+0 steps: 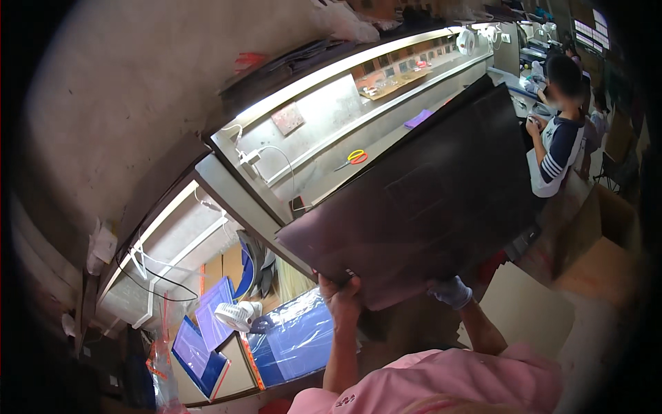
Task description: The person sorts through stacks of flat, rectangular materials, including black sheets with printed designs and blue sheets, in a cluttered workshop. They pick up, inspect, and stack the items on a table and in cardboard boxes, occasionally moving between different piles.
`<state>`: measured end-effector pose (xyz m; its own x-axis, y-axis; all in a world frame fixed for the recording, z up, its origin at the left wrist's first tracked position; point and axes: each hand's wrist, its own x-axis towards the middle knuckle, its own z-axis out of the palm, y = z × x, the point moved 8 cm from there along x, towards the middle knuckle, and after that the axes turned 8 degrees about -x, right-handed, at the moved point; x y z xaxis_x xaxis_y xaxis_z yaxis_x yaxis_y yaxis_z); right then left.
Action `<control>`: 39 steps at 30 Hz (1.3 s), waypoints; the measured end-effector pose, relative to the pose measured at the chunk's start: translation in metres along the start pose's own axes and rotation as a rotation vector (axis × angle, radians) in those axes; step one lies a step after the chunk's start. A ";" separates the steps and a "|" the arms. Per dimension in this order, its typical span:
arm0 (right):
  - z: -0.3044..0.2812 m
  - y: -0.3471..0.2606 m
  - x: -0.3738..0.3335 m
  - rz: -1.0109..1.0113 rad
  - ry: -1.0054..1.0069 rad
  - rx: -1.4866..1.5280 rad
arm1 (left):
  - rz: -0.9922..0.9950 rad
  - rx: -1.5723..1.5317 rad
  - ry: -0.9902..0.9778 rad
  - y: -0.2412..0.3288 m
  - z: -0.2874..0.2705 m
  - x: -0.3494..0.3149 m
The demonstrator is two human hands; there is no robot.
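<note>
A large dark brown-black flat sheet (441, 207) fills the middle of the head view, raised and tilted in front of the workbench. My left hand (338, 293), bare, is closed on its lower left edge, the thumb lying on the face near a small white mark. My right hand (452, 293) wears a pale grey glove and grips the lower edge further right; part of its fingers is hidden. Past the sheet, scissors (357, 157) with yellow and orange handles lie on the bench, beside a purple piece (418, 119).
Lower left are a white fan (234, 316), blue plastic-wrapped sheets (293, 338) and purple sheets (215, 317). A bench post (241, 207) stands close to the sheet's left corner. At right a person (560, 138) works at the bench, with cardboard boxes (600, 269) nearby.
</note>
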<state>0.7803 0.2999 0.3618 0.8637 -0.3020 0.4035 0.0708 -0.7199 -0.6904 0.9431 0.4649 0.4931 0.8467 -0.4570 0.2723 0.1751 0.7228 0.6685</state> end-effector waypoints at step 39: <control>-0.126 0.193 0.163 0.160 0.479 1.537 | 1.359 2.110 -0.219 0.125 0.226 0.404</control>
<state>0.8714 0.0327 0.3699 0.7049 -0.6777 0.2094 0.6612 0.5210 -0.5399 1.1939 0.2537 0.8434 -0.0164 -0.5285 0.8488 -0.7200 -0.5827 -0.3768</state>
